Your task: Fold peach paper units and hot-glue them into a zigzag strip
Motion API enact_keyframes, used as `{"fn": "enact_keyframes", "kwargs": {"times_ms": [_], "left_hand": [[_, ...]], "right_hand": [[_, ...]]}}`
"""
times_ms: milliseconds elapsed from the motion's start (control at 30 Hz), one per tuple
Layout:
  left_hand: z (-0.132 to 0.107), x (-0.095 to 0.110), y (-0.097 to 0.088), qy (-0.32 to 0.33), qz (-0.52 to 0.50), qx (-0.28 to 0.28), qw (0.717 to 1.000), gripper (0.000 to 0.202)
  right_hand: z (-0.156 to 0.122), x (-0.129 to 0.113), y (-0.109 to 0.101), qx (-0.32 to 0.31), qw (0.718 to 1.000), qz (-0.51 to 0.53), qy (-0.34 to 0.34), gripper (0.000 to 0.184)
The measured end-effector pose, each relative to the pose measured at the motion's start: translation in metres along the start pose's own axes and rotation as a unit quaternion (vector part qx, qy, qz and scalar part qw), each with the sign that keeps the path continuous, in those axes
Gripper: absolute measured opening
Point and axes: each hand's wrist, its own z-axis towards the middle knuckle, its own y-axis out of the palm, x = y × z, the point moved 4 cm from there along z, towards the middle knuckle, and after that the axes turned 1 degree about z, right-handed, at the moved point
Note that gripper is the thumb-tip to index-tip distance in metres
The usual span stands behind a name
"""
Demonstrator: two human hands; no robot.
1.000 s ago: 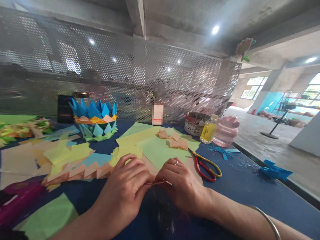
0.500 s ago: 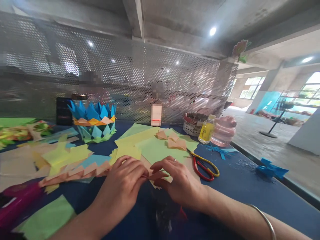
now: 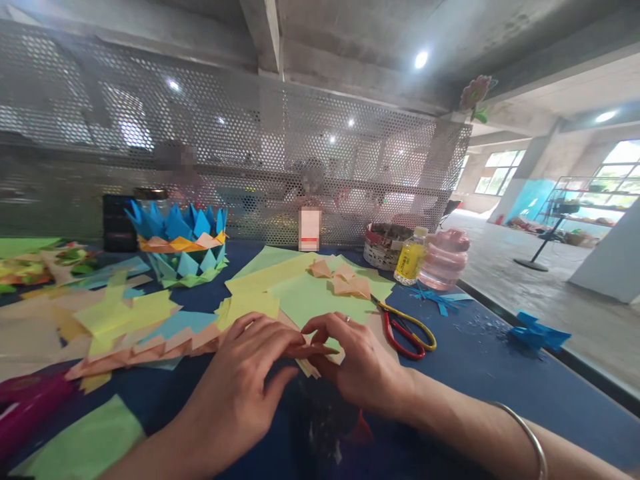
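A chain of folded peach paper (image 3: 173, 345) runs along the table from the left and passes under my left hand (image 3: 250, 380). My left fingers curl over its right end, with the thumb lowered and apart from them. My right hand (image 3: 363, 363), a ring on one finger, pinches a small folded peach paper piece (image 3: 326, 349) at that end. The fingertips of both hands nearly meet there, partly hiding how the pieces join. Just right of my right hand lie scissors (image 3: 407, 330) with red and yellow handles.
Green paper sheets (image 3: 280, 267) and loose folded peach pieces (image 3: 350, 285) lie ahead. A blue, orange and green paper crown (image 3: 183, 240) stands left, a magenta tool (image 3: 33, 413) nearer. Bottles (image 3: 411, 257) and a round basket (image 3: 383, 247) stand back right, before a perforated screen (image 3: 240, 153).
My left thumb has dropped away from the fingers and the paper. My right hand keeps its pinch on the small peach piece. The view has shifted slightly.
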Motion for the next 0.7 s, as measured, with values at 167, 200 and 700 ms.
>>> {"fn": "enact_keyframes", "kwargs": {"times_ms": [167,200,700], "left_hand": [[0.001,-0.001,-0.001,-0.013,-0.016,0.006,1.0,0.007],[0.001,-0.001,-0.001,-0.017,-0.018,0.005,1.0,0.008],[0.007,0.0,-0.011,0.044,-0.055,0.035,0.997,0.031]], "right_hand": [[-0.002,0.0,0.002,-0.011,1.0,0.029,-0.006,0.031],[-0.002,0.0,0.002,-0.013,0.999,0.035,-0.003,0.031],[0.0,-0.006,-0.012,0.089,0.992,0.007,-0.086,0.021]]}}
